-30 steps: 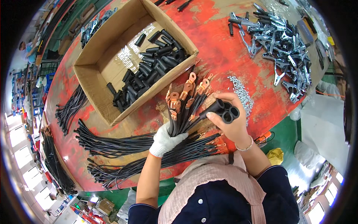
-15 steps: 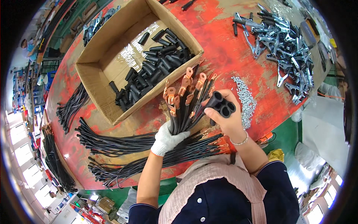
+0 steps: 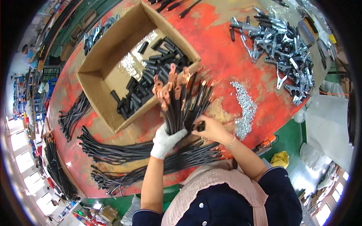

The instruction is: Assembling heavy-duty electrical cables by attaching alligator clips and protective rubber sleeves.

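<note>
My left hand (image 3: 165,142), in a white glove, is closed around a bunch of black cables (image 3: 174,119). Copper ring lugs (image 3: 160,87) cap many of the upper ends, fanned out in front of the box's near wall. My bare right hand (image 3: 212,130) is at the right side of the bunch, fingers curled around black rubber sleeves (image 3: 201,126). Those sleeves are partly hidden by the fingers, and their number cannot be made out. Under my hands, more black cables (image 3: 124,152) lie across the table in bundles.
A cardboard box (image 3: 94,81) of loose black sleeves stands beyond my left hand. Metal clamps (image 3: 286,56) are heaped at the far right, with small silver screws or rivets (image 3: 246,113) nearer me. Another cable bundle (image 3: 73,115) lies left on the red, worn table (image 3: 217,49).
My right hand has moved down and left, from holding several sleeves up beside the lugs to the lower right side of the cable bunch. My left hand keeps its hold.
</note>
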`<state>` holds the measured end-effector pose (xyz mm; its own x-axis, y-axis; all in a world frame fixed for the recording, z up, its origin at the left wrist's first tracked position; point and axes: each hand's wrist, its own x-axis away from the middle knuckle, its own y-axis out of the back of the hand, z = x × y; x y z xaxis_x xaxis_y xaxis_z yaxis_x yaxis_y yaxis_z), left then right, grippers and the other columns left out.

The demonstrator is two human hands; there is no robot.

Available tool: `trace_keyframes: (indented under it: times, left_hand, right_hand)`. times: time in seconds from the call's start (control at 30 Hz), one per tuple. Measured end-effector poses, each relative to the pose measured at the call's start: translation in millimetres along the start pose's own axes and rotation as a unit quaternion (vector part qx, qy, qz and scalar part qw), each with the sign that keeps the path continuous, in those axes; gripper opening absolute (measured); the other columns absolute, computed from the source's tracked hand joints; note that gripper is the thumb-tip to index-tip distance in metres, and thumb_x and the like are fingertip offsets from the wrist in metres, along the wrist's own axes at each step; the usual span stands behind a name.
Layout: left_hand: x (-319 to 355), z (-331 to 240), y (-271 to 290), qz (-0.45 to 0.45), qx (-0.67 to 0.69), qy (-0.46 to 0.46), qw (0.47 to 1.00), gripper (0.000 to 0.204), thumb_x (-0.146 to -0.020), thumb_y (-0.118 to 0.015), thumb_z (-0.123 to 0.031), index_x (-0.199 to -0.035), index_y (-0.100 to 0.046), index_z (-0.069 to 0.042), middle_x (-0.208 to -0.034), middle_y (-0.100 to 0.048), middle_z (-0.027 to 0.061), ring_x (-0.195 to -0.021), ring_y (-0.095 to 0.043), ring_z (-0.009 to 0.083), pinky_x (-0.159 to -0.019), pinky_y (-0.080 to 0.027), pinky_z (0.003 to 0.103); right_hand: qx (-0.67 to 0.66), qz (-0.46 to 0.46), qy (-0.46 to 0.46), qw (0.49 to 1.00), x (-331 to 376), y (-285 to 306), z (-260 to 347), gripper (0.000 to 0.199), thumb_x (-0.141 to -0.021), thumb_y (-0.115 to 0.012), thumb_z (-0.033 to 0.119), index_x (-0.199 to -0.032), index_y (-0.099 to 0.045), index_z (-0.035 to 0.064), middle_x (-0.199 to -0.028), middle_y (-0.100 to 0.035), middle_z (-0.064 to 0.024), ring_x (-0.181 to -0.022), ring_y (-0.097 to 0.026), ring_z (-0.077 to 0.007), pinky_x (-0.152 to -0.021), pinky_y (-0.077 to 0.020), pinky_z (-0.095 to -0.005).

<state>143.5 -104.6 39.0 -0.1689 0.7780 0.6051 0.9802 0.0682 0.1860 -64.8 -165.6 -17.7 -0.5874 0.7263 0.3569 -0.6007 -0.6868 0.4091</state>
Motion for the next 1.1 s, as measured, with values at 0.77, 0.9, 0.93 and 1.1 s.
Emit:
trace_keyframes:
  times: [0.77, 0.9, 0.93, 1.1]
  left_hand:
    - [19, 16, -5, 0.049, -0.036, -0.031, 0.998, 0.029, -0.079, -0.077, -0.018, -0.105, -0.071, -0.006, -0.096, -0.074, 0.0045, -0.087, -0.066, 0.0106, -0.080, -0.051, 0.027]
    - [19, 13, -6, 0.049, -0.037, -0.025, 0.998, 0.030, -0.080, -0.077, -0.018, -0.107, -0.071, -0.007, -0.098, -0.074, 0.0051, -0.089, -0.066, 0.0112, -0.081, -0.051, 0.028]
    - [19, 11, -6, 0.051, -0.045, -0.019, 0.997, 0.030, -0.079, -0.077, -0.018, -0.107, -0.071, -0.007, -0.098, -0.074, 0.0050, -0.088, -0.066, 0.0111, -0.081, -0.051, 0.027]
    - [21, 4, -7, 0.058, -0.066, -0.009, 0.996, 0.030, -0.079, -0.078, -0.019, -0.107, -0.071, -0.008, -0.095, -0.074, 0.0040, -0.086, -0.066, 0.0101, -0.080, -0.051, 0.027]
  right_hand:
    - [-0.717, -0.197, -0.059, 0.666, -27, 99, 62, 0.023, -0.086, -0.074, 0.013, -0.106, -0.062, 0.0100, -0.086, -0.066, -0.0014, -0.073, -0.062, -0.0108, -0.059, -0.0478, -0.0231]
    - [-0.640, -0.224, -0.007, 0.735, -23, 100, 64, 0.027, -0.087, -0.073, 0.011, -0.110, -0.059, 0.0081, -0.087, -0.064, -0.0033, -0.068, -0.061, -0.0107, -0.054, -0.0467, -0.0213]
    - [-0.610, -0.238, 0.011, 0.756, -23, 100, 66, 0.028, -0.087, -0.072, 0.010, -0.112, -0.058, 0.0081, -0.087, -0.064, -0.0040, -0.069, -0.061, -0.0106, -0.053, -0.0463, -0.0205]
    - [-0.554, -0.319, 0.041, 0.767, -26, 100, 78, 0.034, -0.079, -0.079, 0.003, -0.105, -0.057, 0.0031, -0.084, -0.064, -0.0030, -0.061, -0.057, -0.0084, -0.053, -0.0477, -0.0226]
